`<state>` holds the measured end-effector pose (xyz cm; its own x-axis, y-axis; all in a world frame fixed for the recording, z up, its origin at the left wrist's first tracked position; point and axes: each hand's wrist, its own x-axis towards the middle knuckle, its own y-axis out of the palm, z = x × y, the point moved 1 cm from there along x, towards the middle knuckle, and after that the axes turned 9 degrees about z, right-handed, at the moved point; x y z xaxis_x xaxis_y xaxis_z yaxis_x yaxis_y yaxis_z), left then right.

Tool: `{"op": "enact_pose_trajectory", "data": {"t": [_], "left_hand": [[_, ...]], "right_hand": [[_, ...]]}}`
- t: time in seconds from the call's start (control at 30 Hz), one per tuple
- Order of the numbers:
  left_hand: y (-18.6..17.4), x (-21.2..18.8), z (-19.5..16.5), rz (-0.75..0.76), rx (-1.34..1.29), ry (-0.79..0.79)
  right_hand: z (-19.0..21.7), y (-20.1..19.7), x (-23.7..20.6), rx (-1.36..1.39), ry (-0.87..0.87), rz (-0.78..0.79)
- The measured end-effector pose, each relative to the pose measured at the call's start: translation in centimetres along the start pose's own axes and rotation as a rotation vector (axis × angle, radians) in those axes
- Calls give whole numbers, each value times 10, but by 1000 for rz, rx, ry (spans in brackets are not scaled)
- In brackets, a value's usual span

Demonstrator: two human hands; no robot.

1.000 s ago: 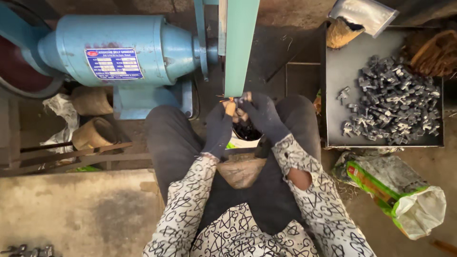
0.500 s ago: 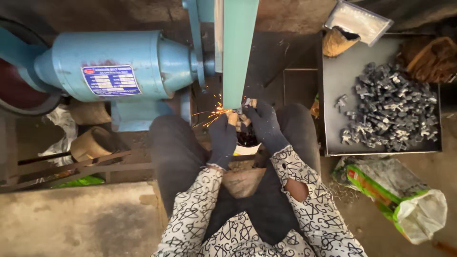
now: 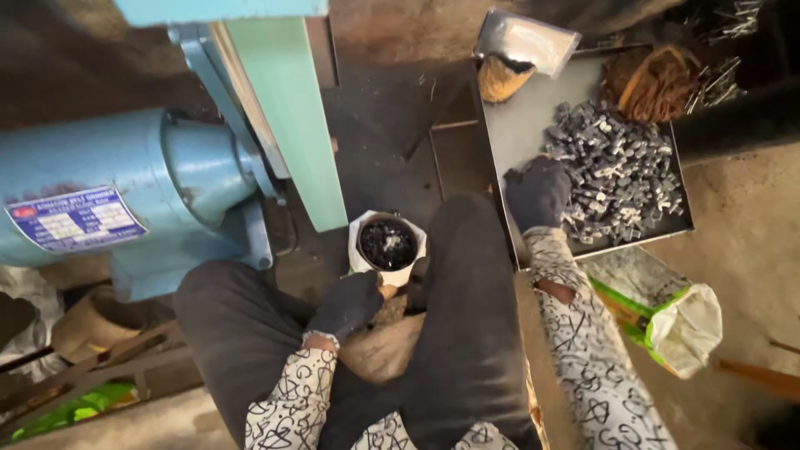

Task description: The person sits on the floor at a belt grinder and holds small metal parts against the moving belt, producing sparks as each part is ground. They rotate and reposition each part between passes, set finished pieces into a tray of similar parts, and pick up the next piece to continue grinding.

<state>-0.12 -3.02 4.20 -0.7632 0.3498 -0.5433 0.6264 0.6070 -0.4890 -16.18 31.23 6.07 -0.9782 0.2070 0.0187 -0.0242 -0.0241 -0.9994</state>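
Observation:
My left hand point(image 3: 350, 304), in a dark glove, lies curled on my lap right below a small white bag point(image 3: 360, 250) full of dark metal pieces, which stands between my knees. My right hand point(image 3: 540, 193), also gloved, reaches out to the right and rests on the near-left edge of a heap of grey metal pieces point(image 3: 621, 167) in a flat grey tray point(image 3: 521, 125). Its fingers are bent down into the pieces, so what they grip is hidden. Both sleeves are white with black scribble patterns.
A blue belt grinder motor point(image 3: 125, 192) sits at the left, with its green belt guard point(image 3: 287, 117) rising just beyond the bag. A brown fibrous bundle point(image 3: 654, 83) and a plastic-wrapped tan object point(image 3: 517, 54) lie at the tray's far end. A green-and-white sack point(image 3: 675, 321) lies at the right.
Both hands held a piece against the belt, throwing sparks. Now they are off the belt: the left has dropped to the white bag, the right has swung out to the tray. The view has shifted.

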Motion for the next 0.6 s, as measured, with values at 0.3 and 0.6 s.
{"op": "enact_pose_trajectory", "data": {"t": [0.3, 0.6], "left_hand": [[-1, 12, 7, 79, -1377, 357], [-15, -16, 37, -463, -1329, 467]], "right_hand": [[112, -37, -87, 1715, -581, 415], [176, -13, -164, 1077, -513, 898]]}}
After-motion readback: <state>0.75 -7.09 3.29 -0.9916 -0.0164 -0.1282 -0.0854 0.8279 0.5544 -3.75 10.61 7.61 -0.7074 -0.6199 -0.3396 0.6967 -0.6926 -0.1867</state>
